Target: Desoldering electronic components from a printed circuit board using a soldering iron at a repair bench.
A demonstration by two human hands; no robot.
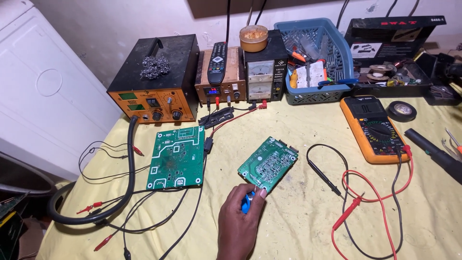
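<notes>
The smaller green circuit board (268, 163) lies flat on the yellow table cover (298, 216), near the middle of the bench. One hand (239, 219) comes up from the bottom edge of the view to the board's near corner; which hand it is cannot be told for sure, though it looks like the left. Its fingers are curled together around a small blue tool (247, 202), and the fingertips touch the board's near edge. The other hand is out of view.

The board looks light, thin and stiff, and probably fragile where small parts and solder joints stand on its face. It would best be held by its bare edges or corners, away from the connector on its far edge. On the cloth it should slide little.

Left of this board lies a larger green circuit board (176, 157), flat, well apart. Behind that one stands an orange and black station box (153, 82) with a wad of steel wool on top. Right of the smaller board lie black and red probe leads (353, 204) running to an orange multimeter (373, 127) with a round dial. Behind the smaller board, by the wall, stand a power supply (260, 67) with two white meter faces and a blue plastic basket (317, 60) of oddments. Right of the basket an open black carton (392, 36) shows a red printed strip on its lid
</notes>
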